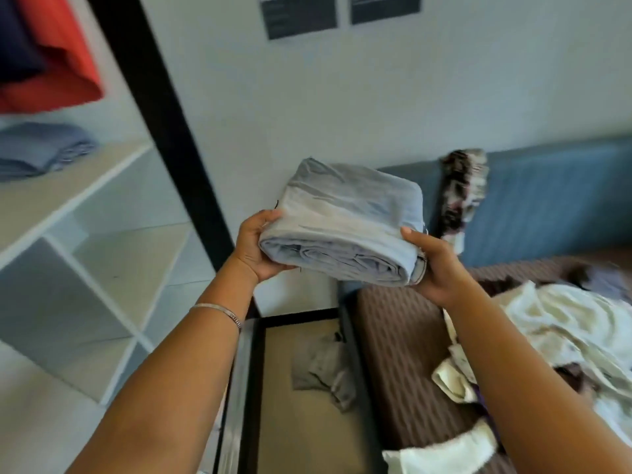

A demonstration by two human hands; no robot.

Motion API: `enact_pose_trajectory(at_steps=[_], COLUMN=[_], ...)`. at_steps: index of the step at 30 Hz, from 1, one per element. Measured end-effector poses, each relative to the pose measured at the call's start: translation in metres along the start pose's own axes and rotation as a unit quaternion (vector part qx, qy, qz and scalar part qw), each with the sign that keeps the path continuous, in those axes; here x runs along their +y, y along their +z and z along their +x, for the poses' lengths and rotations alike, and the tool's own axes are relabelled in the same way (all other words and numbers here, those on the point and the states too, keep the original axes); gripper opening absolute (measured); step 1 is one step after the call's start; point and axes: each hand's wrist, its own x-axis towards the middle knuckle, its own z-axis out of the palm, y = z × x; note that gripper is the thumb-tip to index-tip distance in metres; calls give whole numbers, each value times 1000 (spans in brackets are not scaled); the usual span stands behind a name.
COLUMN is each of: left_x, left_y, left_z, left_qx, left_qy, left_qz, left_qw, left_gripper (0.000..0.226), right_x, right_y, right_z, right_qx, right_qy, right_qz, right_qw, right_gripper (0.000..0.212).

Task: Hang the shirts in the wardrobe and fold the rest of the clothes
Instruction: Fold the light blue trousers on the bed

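Note:
I hold a folded pair of light blue jeans in the air in front of me, between the wardrobe and the bed. My left hand grips its left end and my right hand grips its right end. The white wardrobe shelf lies to the left, with a folded blue garment on it. A red shirt and a dark navy shirt hang above that shelf. A heap of cream clothes lies on the brown striped bed at the right.
A black wardrobe frame post runs diagonally beside the white wall. A blue headboard backs the bed, with a dark patterned cloth against it. Below, a black-framed side table carries a grey cloth. White cube compartments sit lower left.

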Motion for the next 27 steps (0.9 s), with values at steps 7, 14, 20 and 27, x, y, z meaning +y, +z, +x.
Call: enact_pose_trajectory(at_steps=[7,14,20,27], left_x=[54,113,160,246], left_y=[-80,-121,-152,-201], left_z=[-18,-1,-28,-63], left_qx=[63,132,224,319], left_qy=[87,181,296,493], left_qz=[-63,-82,-67,-43], left_qw=[992,971,926,808], left_gripper=[79,85,98,43], right_x=[13,-2,8,64], right_y=[73,124,203,354], right_z=[111,213,273,324], right_qx=[-121,-223,-252,-316], right_qy=[43,85,98,132], right_qz=[-46,-81,-82,33], right_qw=[991,968,959,939], right_gripper=[84,80,37,45])
